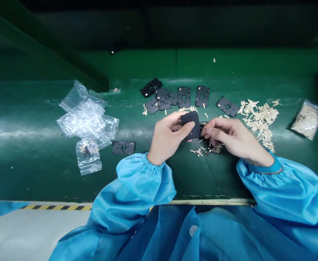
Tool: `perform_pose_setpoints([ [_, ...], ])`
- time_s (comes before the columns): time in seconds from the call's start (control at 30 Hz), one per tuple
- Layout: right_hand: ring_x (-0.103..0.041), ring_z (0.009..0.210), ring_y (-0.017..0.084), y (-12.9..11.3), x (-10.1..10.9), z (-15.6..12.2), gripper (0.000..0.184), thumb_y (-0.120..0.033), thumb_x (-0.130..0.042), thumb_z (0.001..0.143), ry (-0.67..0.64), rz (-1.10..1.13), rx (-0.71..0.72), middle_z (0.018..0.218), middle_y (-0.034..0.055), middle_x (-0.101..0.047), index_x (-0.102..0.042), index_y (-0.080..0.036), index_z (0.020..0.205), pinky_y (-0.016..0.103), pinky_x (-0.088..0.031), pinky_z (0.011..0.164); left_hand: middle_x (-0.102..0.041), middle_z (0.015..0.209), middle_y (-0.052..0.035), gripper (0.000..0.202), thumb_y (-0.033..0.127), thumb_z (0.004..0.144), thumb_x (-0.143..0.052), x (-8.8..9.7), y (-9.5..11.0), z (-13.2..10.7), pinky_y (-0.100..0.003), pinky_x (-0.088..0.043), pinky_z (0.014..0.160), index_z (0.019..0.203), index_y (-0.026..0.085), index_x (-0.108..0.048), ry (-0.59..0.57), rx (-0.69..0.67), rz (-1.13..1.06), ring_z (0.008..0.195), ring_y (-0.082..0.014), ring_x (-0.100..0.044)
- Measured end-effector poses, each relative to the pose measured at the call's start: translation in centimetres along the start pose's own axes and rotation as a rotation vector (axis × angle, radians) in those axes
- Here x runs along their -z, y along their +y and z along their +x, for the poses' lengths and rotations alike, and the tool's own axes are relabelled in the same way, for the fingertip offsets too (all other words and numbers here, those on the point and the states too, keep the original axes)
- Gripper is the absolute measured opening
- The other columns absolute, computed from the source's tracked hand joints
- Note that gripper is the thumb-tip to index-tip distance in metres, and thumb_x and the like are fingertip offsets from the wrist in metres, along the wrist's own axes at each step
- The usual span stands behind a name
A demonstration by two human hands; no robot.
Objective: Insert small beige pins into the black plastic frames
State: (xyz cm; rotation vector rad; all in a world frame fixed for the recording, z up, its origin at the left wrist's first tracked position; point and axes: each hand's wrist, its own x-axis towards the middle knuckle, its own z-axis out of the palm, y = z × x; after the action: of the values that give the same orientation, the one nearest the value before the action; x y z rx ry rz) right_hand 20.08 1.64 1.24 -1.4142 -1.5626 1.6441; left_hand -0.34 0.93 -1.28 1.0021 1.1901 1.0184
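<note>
My left hand (169, 135) is closed around a flat black plastic plate (191, 123), with the thumb pressed across its face. Close to the plate's right edge, my right hand (228, 136) has its fingers pinched together; whatever they hold, if anything, is too small to make out. Beneath the right fingers lies a small heap of cream strips and dark bits (215, 148). Behind the hands, several similar black plates lie on the green bench, among them one with a square cutout (184, 97) and a tilted one (228, 106).
A pile of loose cream strips (261, 117) spreads to the right, with a filled clear bag (308, 119) beyond it. Clear plastic bags (86, 117) lie heaped at left, near a single black plate (123, 147). A green beam (52, 47) slants across the upper left.
</note>
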Motion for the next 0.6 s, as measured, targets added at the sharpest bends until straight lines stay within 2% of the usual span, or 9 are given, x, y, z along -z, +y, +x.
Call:
perform_pose_setpoints([
  [0.13,-0.058,0.056,0.011,-0.05,0.13,-0.09,0.024,-0.037,-0.061,0.096,-0.006,0.072,-0.079,0.083,0.0053,-0.071,-0.073,-0.017,0.090,0.024,-0.043,0.048,-0.076,0.088,-0.0024,0.036,0.036,0.082,-0.079,0.13,0.00,0.11,-0.023,-0.062,0.053,0.112,0.018,-0.072,0.014,0.019,-0.027,0.066,-0.0143,-0.071],
  [0.33,-0.053,0.052,0.009,0.37,0.20,-0.16,0.025,-0.042,-0.067,0.094,0.016,0.248,-0.110,0.077,0.0019,-0.066,-0.073,-0.017,0.093,0.024,-0.040,0.047,-0.077,0.090,-0.0032,0.040,0.038,0.080,-0.081,0.24,0.10,0.19,-0.023,-0.060,0.049,0.113,0.018,-0.071,0.039,0.046,-0.100,0.063,-0.0140,-0.070],
  [0.47,-0.052,0.054,0.008,0.34,-0.10,-0.17,0.020,-0.037,-0.072,0.091,0.026,0.242,-0.059,0.073,-0.0013,-0.062,-0.068,-0.018,0.085,0.023,-0.039,0.050,-0.076,0.087,-0.0020,0.041,0.038,0.078,-0.083,0.27,0.16,0.19,-0.023,-0.060,0.048,0.112,0.018,-0.071,0.028,0.062,-0.149,0.061,-0.0127,-0.069],
  [0.6,-0.052,0.057,0.009,0.15,-0.63,-0.15,0.017,-0.033,-0.073,0.090,0.012,0.229,-0.032,0.068,-0.0031,-0.059,-0.066,-0.018,0.085,0.023,-0.039,0.053,-0.076,0.087,-0.0022,0.041,0.038,0.079,-0.083,0.26,0.06,0.15,-0.022,-0.061,0.049,0.113,0.018,-0.071,-0.003,0.066,-0.134,0.062,-0.0130,-0.070],
])
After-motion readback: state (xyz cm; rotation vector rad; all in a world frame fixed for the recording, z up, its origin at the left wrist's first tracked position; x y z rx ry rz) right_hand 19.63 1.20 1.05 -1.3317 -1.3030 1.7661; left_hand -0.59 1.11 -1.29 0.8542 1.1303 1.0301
